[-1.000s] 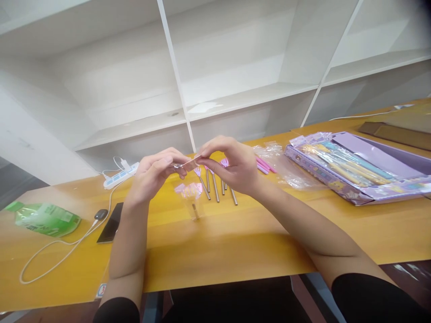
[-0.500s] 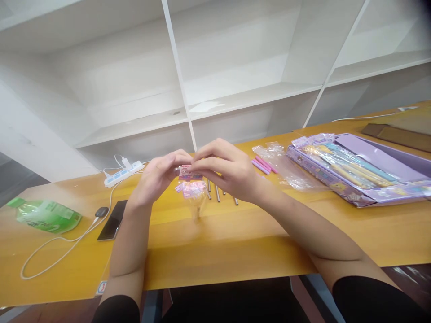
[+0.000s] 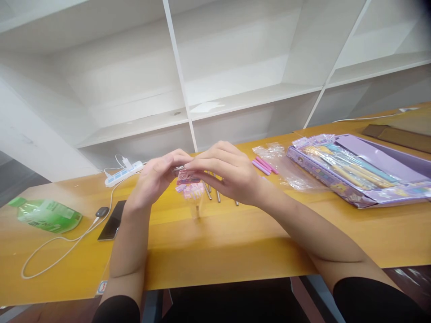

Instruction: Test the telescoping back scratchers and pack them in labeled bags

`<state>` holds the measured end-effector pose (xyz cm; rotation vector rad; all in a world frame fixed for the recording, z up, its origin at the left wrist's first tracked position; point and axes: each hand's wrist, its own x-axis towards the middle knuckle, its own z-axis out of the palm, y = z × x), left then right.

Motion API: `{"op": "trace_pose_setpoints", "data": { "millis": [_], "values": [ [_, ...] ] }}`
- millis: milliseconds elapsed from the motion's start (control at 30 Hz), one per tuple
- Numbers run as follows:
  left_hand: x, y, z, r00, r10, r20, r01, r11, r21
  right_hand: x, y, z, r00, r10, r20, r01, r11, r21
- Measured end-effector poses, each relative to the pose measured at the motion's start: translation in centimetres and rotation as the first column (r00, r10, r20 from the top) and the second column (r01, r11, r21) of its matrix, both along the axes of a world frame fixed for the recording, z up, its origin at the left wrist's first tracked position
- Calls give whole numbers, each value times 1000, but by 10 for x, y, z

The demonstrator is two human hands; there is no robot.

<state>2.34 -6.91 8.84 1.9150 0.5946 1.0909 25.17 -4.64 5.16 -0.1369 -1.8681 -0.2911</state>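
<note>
Above the yellow table [image 3: 235,242] my left hand [image 3: 155,178] and my right hand [image 3: 229,172] meet fingertip to fingertip, both pinching a small pink packet [image 3: 186,176]. A clear wrapper with a pink-topped metal stick [image 3: 194,197] lies or hangs just beneath the packet. Several more metal sticks [image 3: 217,195] lie on the table behind my right hand, mostly hidden by it.
A purple box [image 3: 363,170] of wrapped items sits at the right, with clear bags [image 3: 286,170] and pink sticks [image 3: 264,165] beside it. At the left lie a green pouch [image 3: 47,216], a black phone [image 3: 112,220], a white cable [image 3: 60,251] and a power strip [image 3: 123,174]. White shelves [image 3: 188,89] stand behind.
A second ago the packet was held edge-on and higher between my fingers. It is now turned with its pink face showing and my hands have lowered slightly, covering the sticks behind.
</note>
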Motion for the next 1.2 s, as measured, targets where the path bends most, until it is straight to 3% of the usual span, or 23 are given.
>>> {"op": "trace_pose_setpoints", "data": {
  "millis": [267, 533, 967, 1200],
  "values": [
    [-2, -2, -4, 998, -11, -54, 14, 999, 52, 6, -9, 3, 999, -39, 34, 44, 989, -143],
    [3, -12, -1, 990, -21, -138, 26, 999, 34, 7, -22, 4, 979, -186, 82, 190, 981, -40],
    [-2, -5, -4, 998, -30, -56, 33, 998, 52, 7, -24, 4, 984, -165, 72, 168, 985, -33],
    [1, -9, -3, 998, -56, -7, 56, 998, 15, 7, -28, 4, 980, -136, 143, 144, 989, -46]
  ]
}}
